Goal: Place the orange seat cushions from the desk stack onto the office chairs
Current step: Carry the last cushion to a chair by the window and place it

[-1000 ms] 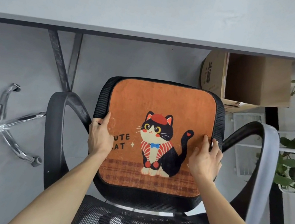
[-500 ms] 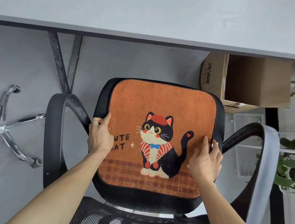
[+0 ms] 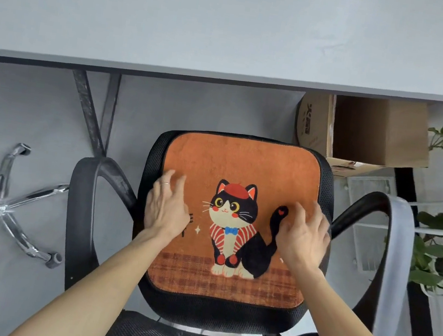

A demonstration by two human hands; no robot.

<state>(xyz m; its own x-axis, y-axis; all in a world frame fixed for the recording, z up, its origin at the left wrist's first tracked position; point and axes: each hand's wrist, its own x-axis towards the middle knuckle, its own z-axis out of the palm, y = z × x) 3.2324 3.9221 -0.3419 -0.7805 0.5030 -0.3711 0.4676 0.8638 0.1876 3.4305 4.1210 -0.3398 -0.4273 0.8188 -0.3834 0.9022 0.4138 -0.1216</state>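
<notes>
My two hands had let go of the cushion's sides and moved in over its top. My left hand [image 3: 167, 207] and right hand [image 3: 303, 235] were spread loose, holding nothing. They looked blurry, so I could not tell if they touched it. The orange seat cushion [image 3: 243, 165] lay flat on the office chair [image 3: 223, 312]. I think this chair was done.

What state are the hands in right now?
Left hand: open, fingers spread over the orange cushion.
Right hand: open, fingers loosely bent over the cushion, gripping nothing.
</notes>
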